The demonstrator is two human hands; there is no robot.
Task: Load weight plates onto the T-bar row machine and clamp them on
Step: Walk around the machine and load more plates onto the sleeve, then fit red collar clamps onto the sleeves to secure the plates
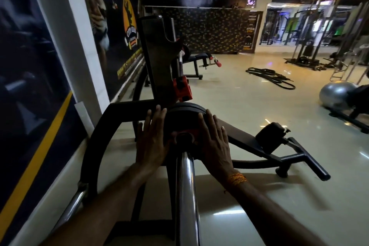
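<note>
Two bare hands pressed flat against a black weight plate already threaded on the chrome sleeve of the T-bar row machine. Left hand laid on the plate's left side, fingers straight and spread, palm against the rubber face, tips reaching up past the rim toward the black frame bar behind. Right hand mirrored on the plate's right side, fingers likewise extended, pointing up and far; an orange thread band around that wrist. Neither grip clenched: both released, flat-palmed, touching the plate rather than curled round it. Red hub area of the plate visible between the two hands, right where the sleeve passes through. Sleeve running from the near bottom edge straight up to the plate, shiny, bare along its near length. Beyond the plate, an upright dark post of the machine with a red-orange block fixed low on it, just far of the plate's top rim. Padded rest and black handle bar of the machine stretched out to the right on the pale tiled floor. Farther off: coiled battle ropes on the floor, a silver exercise ball at right, a small blue bench near the far wall. Poster-covered wall close along the left.
</note>
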